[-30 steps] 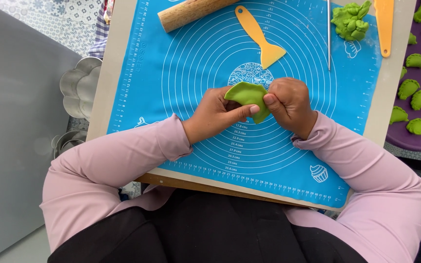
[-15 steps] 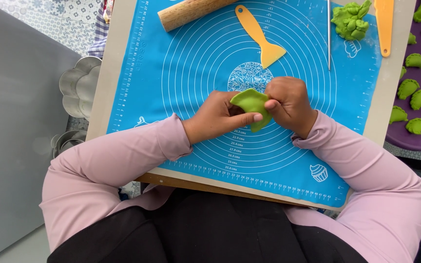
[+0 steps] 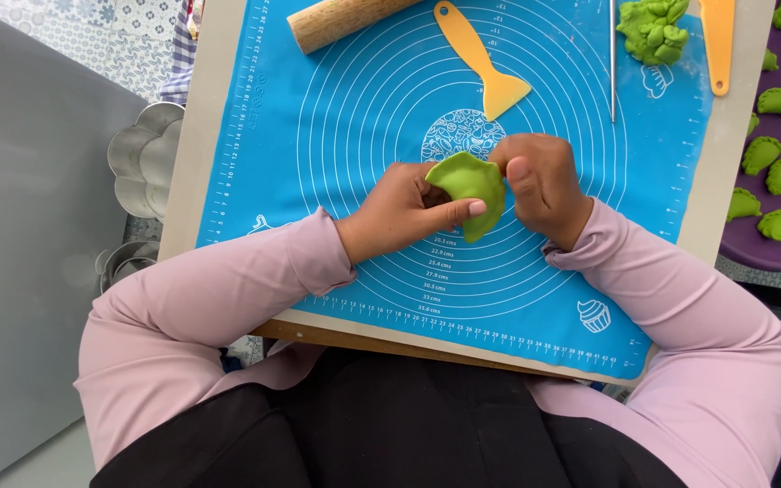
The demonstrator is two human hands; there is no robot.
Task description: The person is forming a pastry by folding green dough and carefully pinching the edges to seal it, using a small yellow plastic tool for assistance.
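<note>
Both hands are meeting at the middle, arms bending in from either side.

The left hand [image 3: 399, 212] is lying palm-inward with its thumb stretching out towards the right and its fingers curling underneath. The right hand [image 3: 544, 185] is curling into a loose fist, thumb tip pointing up, knuckles facing the left hand. Both forearms are wearing pale pink long sleeves, elbows spreading wide.

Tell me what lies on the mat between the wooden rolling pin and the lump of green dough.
In the head view, a yellow plastic scraper and a thin metal rod lie between the rolling pin and the green dough lump.
</note>
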